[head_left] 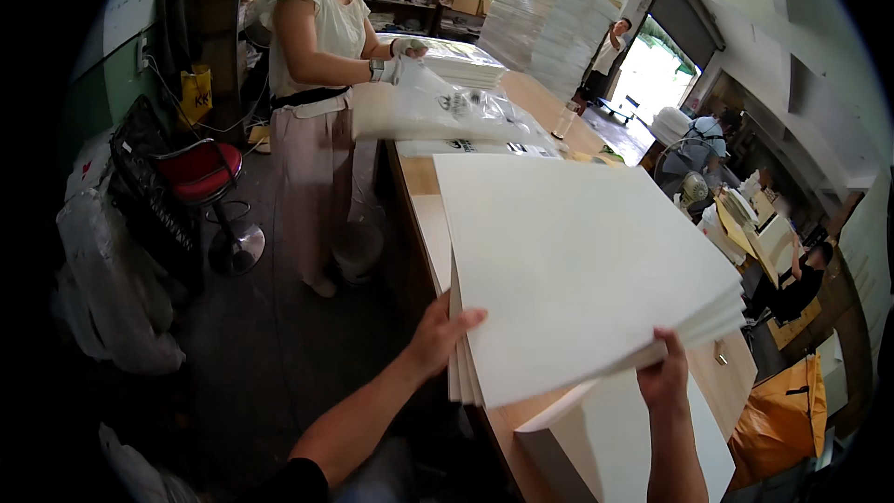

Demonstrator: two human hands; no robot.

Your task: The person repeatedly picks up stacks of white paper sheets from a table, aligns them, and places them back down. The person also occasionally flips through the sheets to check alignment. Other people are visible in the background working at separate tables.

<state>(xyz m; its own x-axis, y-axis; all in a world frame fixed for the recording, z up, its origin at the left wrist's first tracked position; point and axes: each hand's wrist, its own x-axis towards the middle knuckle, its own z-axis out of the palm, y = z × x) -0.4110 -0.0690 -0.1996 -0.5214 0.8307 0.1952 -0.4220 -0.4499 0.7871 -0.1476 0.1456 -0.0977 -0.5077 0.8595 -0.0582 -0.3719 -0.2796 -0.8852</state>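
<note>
Stack of large white boards (577, 261) lifted at its near edge above a wooden workbench (424, 177), left hand (438, 335) clamped on the near-left corner with fingers spread over the top sheet, right hand (663, 374) gripping the near-right edge from below, hands well apart. Far end of the stack apparently resting on or just over the bench; contact not clear from this angle. Sheets fanned at the left corner and along the right edge, so likely to slide out of register or spill toward the floor if tilted further. Thin corners liable to dent against the white box (605, 428) lying just beneath. Grip by fingertips only on a broad, flexible load, so a sag in the middle could crease the lower boards. Co-worker in a pale top (321, 56) at the far end of the same bench, handling clear plastic bags (438, 102), near enough for a swung stack to catch that work. Red stool (200, 172) in the aisle to the left
</note>
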